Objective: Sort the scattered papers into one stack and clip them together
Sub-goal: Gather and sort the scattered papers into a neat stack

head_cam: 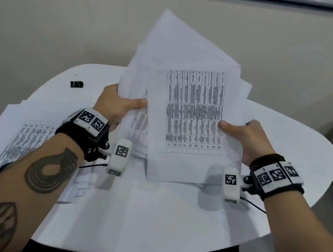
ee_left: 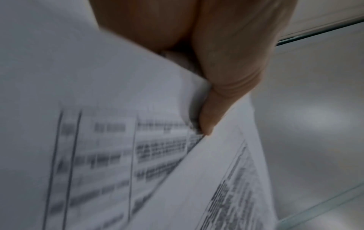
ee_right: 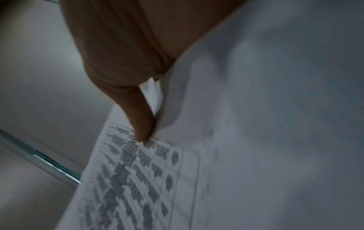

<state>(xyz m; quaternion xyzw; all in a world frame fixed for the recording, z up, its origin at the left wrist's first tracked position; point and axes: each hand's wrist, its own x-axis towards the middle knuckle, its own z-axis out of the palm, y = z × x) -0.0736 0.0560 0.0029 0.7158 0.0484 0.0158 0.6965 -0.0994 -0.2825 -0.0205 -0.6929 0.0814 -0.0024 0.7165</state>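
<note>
Papers fanned, uneven, lifted above white table, centre of head frame. Left hand gripping left edge, thumb on front, fingers behind. Right hand gripping right edge, thumb pressed on printed grid. More sheets lying flat at lower left. Black binder clip on table, upper left, well apart from hands. Wrist views blurred: thumb and thumb pinching sheets.

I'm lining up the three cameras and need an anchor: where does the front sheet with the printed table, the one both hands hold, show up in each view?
Head: the front sheet stands centre, held up over the table.
Left wrist: bottom right, its edge under the left thumb.
Right wrist: lower middle, under the right thumb.
Shared landmark: the printed table grid.
</note>
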